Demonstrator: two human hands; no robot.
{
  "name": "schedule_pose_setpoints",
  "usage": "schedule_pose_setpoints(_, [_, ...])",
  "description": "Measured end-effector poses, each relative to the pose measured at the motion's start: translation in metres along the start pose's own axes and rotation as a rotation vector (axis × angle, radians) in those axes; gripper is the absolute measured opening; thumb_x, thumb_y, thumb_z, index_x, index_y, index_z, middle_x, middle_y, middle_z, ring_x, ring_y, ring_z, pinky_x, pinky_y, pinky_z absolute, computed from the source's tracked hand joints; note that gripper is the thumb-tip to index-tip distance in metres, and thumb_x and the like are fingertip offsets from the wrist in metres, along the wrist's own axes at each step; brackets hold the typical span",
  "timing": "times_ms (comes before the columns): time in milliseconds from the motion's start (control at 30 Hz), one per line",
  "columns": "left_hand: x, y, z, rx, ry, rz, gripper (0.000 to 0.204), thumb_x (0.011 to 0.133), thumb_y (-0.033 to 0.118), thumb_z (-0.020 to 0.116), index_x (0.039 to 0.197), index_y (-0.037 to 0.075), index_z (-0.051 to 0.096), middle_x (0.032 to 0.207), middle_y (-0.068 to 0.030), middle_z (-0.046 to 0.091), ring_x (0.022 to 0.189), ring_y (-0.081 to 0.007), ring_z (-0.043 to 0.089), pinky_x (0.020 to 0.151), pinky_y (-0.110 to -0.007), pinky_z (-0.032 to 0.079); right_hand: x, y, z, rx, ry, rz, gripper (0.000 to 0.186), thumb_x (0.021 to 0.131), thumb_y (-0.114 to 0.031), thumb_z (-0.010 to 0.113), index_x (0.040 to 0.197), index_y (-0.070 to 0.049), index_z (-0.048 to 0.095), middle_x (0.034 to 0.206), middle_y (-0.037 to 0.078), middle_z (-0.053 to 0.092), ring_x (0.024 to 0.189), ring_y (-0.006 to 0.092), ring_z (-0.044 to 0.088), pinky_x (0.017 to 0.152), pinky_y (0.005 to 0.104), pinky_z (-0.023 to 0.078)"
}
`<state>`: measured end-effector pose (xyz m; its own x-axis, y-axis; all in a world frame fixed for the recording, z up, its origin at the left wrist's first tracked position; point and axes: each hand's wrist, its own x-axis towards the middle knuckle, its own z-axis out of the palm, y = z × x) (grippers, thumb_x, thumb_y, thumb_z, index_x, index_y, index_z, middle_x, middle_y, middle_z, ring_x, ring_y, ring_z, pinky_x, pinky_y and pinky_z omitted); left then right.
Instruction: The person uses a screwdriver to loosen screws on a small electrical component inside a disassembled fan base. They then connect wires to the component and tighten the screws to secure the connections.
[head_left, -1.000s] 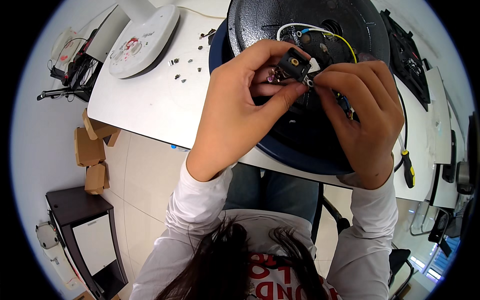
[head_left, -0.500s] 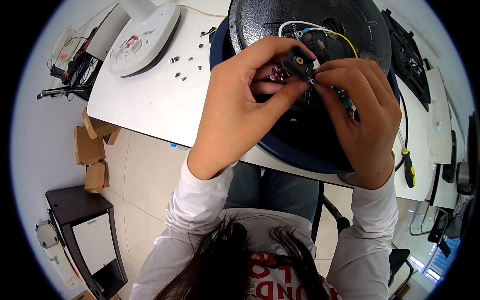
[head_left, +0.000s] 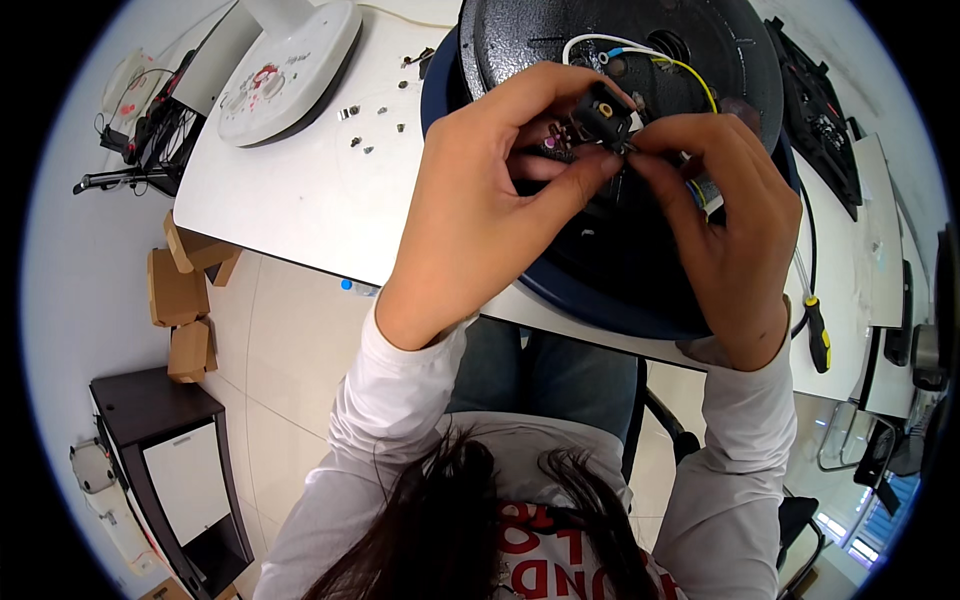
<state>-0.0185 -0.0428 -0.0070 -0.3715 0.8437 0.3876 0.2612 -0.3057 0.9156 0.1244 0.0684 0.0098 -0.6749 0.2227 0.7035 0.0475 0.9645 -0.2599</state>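
Over a round black metal housing [head_left: 530,40], my left hand [head_left: 460,200] grips a small black plastic part [head_left: 600,118] with a brass-coloured insert between thumb and fingers. Reddish metal bits show beside it, inside the curl of that hand. Closed in a pinch, my right hand [head_left: 735,195] meets the lower right corner of the part. Its fingertips hold a tiny metal piece [head_left: 627,149], perhaps a wire terminal; its exact kind is too small to tell. Behind the hands run a white wire [head_left: 590,40] and a yellow-green wire [head_left: 700,82]; a blue ring terminal [head_left: 612,52] shows nearby.
A dark blue rim [head_left: 570,300] surrounds the housing on the white table [head_left: 290,215]. Several small screws and clips [head_left: 350,112] lie left, near a white stand base [head_left: 290,75]. Right are a yellow-black screwdriver [head_left: 818,335] and an open black tool case [head_left: 820,115].
The black part has tilted slightly in my left hand and both hands have risen a little. My right fingertips stay at its corner.
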Motion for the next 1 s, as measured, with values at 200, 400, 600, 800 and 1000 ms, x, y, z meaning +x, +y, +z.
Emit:
schedule_pose_setpoints(200, [0.0003, 0.0005, -0.0002, 0.01, 0.001, -0.022, 0.035, 0.085, -0.005, 0.066, 0.118, -0.001, 0.057, 0.111, -0.0086, 0.065, 0.096, -0.0141, 0.066, 0.084, -0.023, 0.053, -0.0015, -0.0011, -0.0005, 0.059, 0.005, 0.085, 0.014, 0.077, 0.003, 0.072, 0.09, -0.001, 0.067, 0.083, 0.005, 0.067, 0.072, 0.0152, 0.061, 0.067, 0.0254, 0.047])
schedule_pose_setpoints(400, [0.0003, -0.0003, -0.0009, 0.002, 0.018, -0.022, 0.034, 0.085, -0.005, 0.064, 0.118, -0.001, 0.056, 0.109, -0.0106, 0.065, 0.093, -0.0162, 0.068, 0.083, -0.024, 0.054, 0.0007, -0.0021, -0.0038, 0.025, -0.005, 0.075, 0.016, 0.075, 0.005, 0.072, 0.089, -0.001, 0.069, 0.084, 0.007, 0.068, 0.076, 0.0182, 0.064, 0.07, 0.0268, 0.049])
schedule_pose_setpoints(600, [0.0022, -0.0024, -0.0006, -0.069, 0.005, -0.034, 0.034, 0.085, -0.007, 0.064, 0.118, -0.002, 0.056, 0.101, -0.0112, 0.067, 0.088, -0.0163, 0.068, 0.081, -0.024, 0.054, -0.0001, 0.0009, -0.0015, 0.019, 0.016, 0.013, 0.017, 0.074, 0.006, 0.072, 0.09, -0.001, 0.068, 0.087, 0.009, 0.069, 0.081, 0.0231, 0.066, 0.074, 0.0294, 0.05])
schedule_pose_setpoints(800, [0.0003, 0.0016, -0.0009, -0.074, 0.025, -0.053, 0.033, 0.085, -0.006, 0.064, 0.117, -0.002, 0.057, 0.099, -0.0105, 0.067, 0.086, -0.0149, 0.068, 0.076, -0.022, 0.054, 0.0034, -0.0023, 0.0025, 0.026, 0.051, 0.049, 0.015, 0.073, 0.0, 0.073, 0.086, -0.005, 0.067, 0.08, 0.008, 0.065, 0.074, 0.0267, 0.063, 0.064, 0.0332, 0.049])
schedule_pose_setpoints(1000, [0.0031, 0.003, 0.0026, -0.133, 0.04, -0.105, 0.034, 0.084, -0.006, 0.066, 0.117, -0.001, 0.058, 0.097, -0.0086, 0.067, 0.082, -0.0137, 0.068, 0.07, -0.02, 0.053, 0.0043, -0.0002, 0.0028, 0.009, 0.08, 0.051, 0.016, 0.071, 0.001, 0.074, 0.085, -0.005, 0.067, 0.08, 0.008, 0.065, 0.074, 0.0256, 0.062, 0.064, 0.0334, 0.048])
